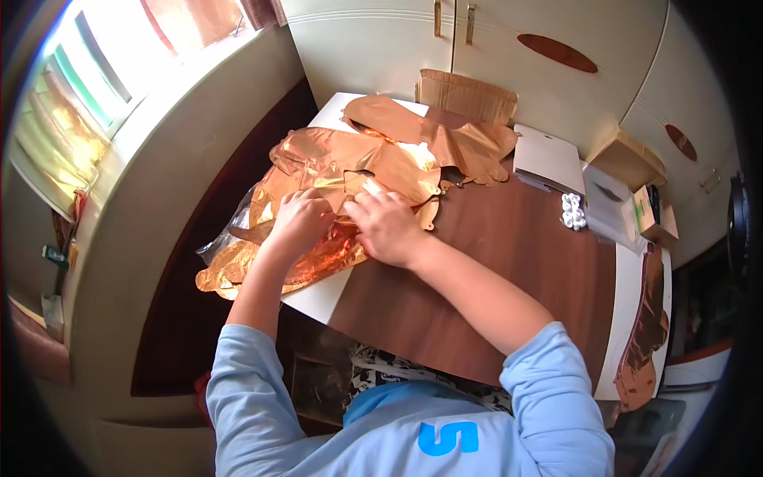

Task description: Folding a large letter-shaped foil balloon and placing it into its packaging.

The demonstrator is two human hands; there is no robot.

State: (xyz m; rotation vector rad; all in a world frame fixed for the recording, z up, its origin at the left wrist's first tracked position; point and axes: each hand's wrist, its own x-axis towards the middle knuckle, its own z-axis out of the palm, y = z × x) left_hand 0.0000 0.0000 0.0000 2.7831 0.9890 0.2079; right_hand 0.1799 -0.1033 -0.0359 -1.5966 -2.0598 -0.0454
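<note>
Both my left hand [300, 221] and right hand [387, 226] press flat, fingers curled, gripping nothing. Copper foil balloons [334, 163] crumple beneath them at frame centre on the table [509, 262].

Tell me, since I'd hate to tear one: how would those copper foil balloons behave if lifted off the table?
The deflated copper foil balloons lie crumpled and creased, so they would probably flop and drape. Their thin, glossy film looks light and likely slippery. Both the left hand and right hand press on the pile, suggesting it may shift easily.
</note>
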